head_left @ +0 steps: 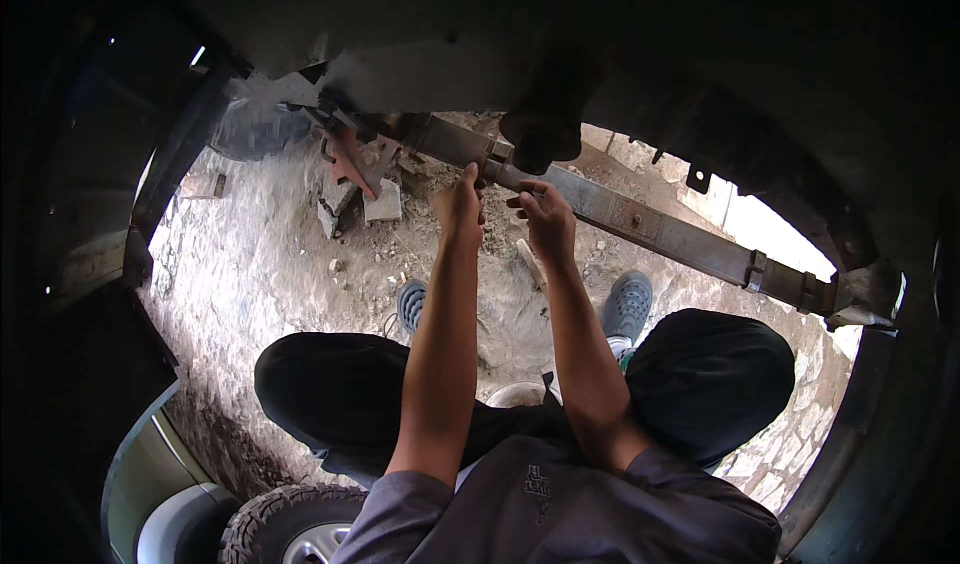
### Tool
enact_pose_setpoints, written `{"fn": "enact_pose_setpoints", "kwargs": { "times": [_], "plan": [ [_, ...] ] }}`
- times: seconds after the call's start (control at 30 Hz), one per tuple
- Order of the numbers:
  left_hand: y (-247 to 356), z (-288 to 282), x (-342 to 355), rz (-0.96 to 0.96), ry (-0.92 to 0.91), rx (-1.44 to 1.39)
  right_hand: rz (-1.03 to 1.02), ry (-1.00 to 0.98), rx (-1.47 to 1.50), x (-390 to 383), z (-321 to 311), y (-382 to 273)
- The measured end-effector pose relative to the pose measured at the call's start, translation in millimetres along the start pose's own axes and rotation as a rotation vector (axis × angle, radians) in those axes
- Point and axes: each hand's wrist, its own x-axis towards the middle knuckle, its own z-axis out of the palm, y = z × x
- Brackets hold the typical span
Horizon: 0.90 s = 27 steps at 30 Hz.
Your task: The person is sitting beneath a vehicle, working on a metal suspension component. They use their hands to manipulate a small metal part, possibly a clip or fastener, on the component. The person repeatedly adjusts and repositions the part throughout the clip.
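Note:
A long rusty leaf spring (625, 214) runs from upper left to lower right in front of me, with a metal clamp (495, 154) around it near the middle. My left hand (460, 207) is closed just below this clamp, its thumb raised against the spring's near edge; whatever lies within its fingers is hidden. Close by on the right, my right hand (548, 222) has bent fingers drawn in at the spring's underside. Any small part between them is too little to make out. A dark rounded bump stop (542, 139) hangs just above the spring.
The dark wheel arch of a vehicle surrounds me. A red jack-like stand (350, 159) is at the spring's left end, near broken blocks (383, 202) on rough ground. A second clamp (756, 270) sits farther right. At lower left lies a wheel with a knobbly tyre (262, 526).

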Motion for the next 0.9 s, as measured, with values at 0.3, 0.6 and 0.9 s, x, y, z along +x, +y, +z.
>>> {"fn": "enact_pose_setpoints", "kwargs": {
  "times": [0.3, 0.6, 0.9],
  "plan": [
    [15.0, 13.2, 4.2, 0.017, 0.101, 0.11, 0.007, 0.013, -0.068, -3.7, -2.7, -8.2],
    [3.3, 2.5, -8.4, -0.006, -0.004, -0.011, -0.009, -0.003, -0.03, -7.5, -4.3, -6.2],
    [-3.3, 6.5, -10.5, -0.034, 0.003, 0.03, -0.011, 0.04, -0.059, -5.8, -0.5, -4.8]
  ]
}}
